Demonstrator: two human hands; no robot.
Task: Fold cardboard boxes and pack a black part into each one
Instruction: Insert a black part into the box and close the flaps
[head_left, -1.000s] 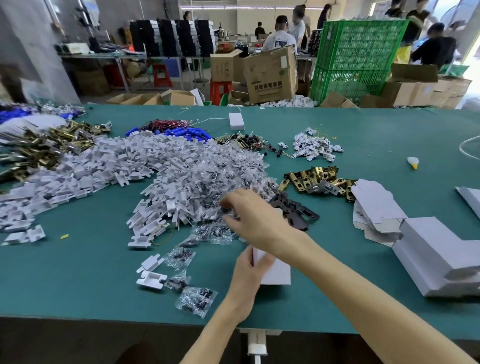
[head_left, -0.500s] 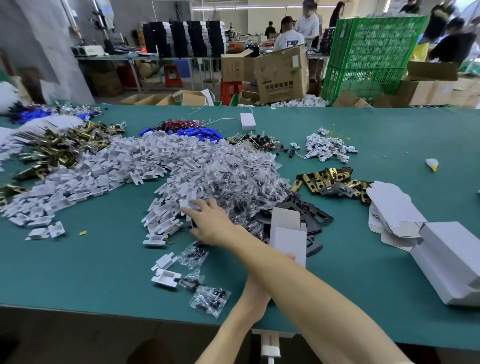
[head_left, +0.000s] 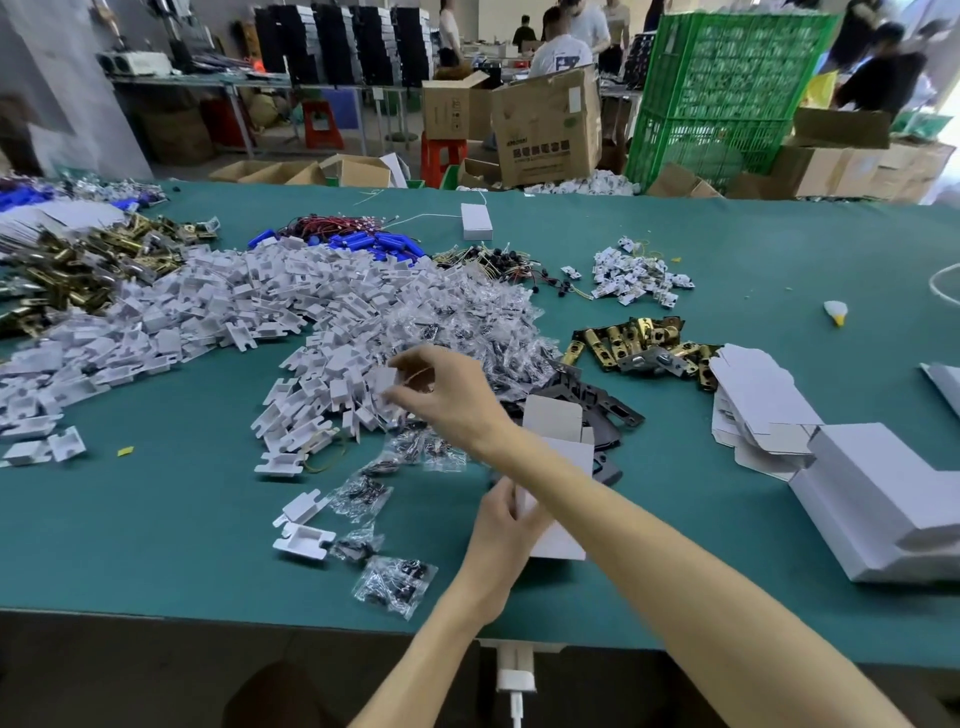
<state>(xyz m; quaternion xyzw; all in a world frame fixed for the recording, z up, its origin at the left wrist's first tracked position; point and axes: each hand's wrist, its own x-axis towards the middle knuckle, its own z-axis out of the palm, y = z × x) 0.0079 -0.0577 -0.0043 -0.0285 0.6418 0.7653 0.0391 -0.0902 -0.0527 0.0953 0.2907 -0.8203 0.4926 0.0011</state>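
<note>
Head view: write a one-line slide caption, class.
Right hand pinches a white insert at the pile; left hand holds an open white box.

The small box (head_left: 553, 423) is matt white cardboard. Behind it, black parts (head_left: 608, 405) look dull and smooth; latch bolts (head_left: 623, 338) gleam, glossy brass-coloured metal. Left of the box: matt white inserts (head_left: 322, 364), crinkly clear plastic bags (head_left: 395, 579), smooth green table mat (head_left: 156, 519).

Open white cardboard box (head_left: 553, 418): one. Small closed white rectangular box (head_left: 476, 221), far side: one. Small white object with yellow tip (head_left: 835, 312): one. Green plastic lattice crates (head_left: 727, 78): two, stacked. Red plastic stools (head_left: 441, 156): two. White moulded plastic inserts (head_left: 311, 322): heap past counting, plus two loose at near edge and two at left. Clear bags of black screws (head_left: 395, 584): too many to count. Flat black metal parts (head_left: 597, 400): several, overlapping, count unclear.
</note>
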